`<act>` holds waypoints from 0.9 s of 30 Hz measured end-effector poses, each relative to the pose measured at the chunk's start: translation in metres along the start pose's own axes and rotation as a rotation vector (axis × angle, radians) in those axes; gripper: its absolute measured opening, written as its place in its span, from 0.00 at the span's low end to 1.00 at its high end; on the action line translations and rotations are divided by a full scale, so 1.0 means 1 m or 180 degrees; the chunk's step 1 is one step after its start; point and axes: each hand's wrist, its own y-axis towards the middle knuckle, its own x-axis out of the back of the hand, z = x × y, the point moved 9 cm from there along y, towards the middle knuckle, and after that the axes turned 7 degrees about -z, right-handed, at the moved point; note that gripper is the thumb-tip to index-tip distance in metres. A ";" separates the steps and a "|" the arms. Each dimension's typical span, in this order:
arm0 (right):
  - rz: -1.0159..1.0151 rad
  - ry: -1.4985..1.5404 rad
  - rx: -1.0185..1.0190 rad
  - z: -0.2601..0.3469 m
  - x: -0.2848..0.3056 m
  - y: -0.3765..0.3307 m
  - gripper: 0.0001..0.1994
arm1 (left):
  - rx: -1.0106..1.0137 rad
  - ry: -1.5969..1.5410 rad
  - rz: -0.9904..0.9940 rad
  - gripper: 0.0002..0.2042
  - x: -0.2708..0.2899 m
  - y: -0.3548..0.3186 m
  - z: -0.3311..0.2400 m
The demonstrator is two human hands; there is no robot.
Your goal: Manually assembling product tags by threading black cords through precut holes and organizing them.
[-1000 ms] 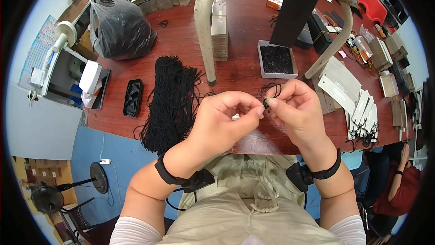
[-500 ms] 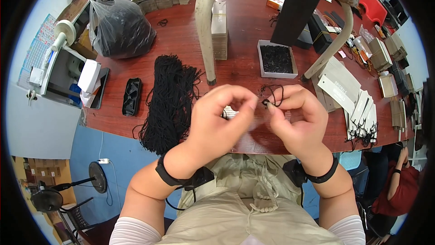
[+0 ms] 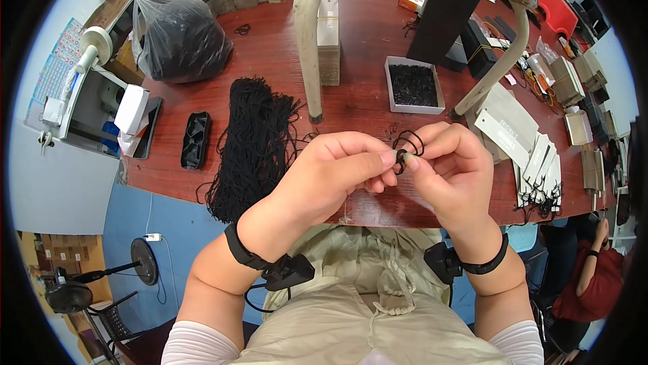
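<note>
A thin black cord [image 3: 412, 137], bent into loops, is pinched between my two hands above the near part of the table. My left hand [image 3: 341, 168] closes thumb and forefinger on the cord from the left. From the other side, the thumb and fingers of my right hand [image 3: 455, 166] grip it, with loops standing up above the fingertips. The exact crossing of the cord is partly hidden by fingertips. A thick bundle of black cords [image 3: 253, 139] lies left of my hands. To the right are pale hang tags [image 3: 540, 162] with black strings attached.
A shallow white box [image 3: 420, 110] of small black pieces sits beyond my hands, between beige curved legs [image 3: 308, 61]. A black tray [image 3: 196, 141] and a filled plastic bag [image 3: 179, 38] are at left. Stacked cards [image 3: 328, 48] stand behind. A person in red [image 3: 594, 277] is at right.
My left hand has moved right and closed its fingertips on the cord beside my right hand. The cord's loops have shifted slightly between the fingers.
</note>
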 end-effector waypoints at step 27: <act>-0.0342 -0.0196 -0.0171 -0.011 0.008 -0.002 0.06 | -0.0219 0.1031 -0.0516 0.07 0.010 -0.003 -0.011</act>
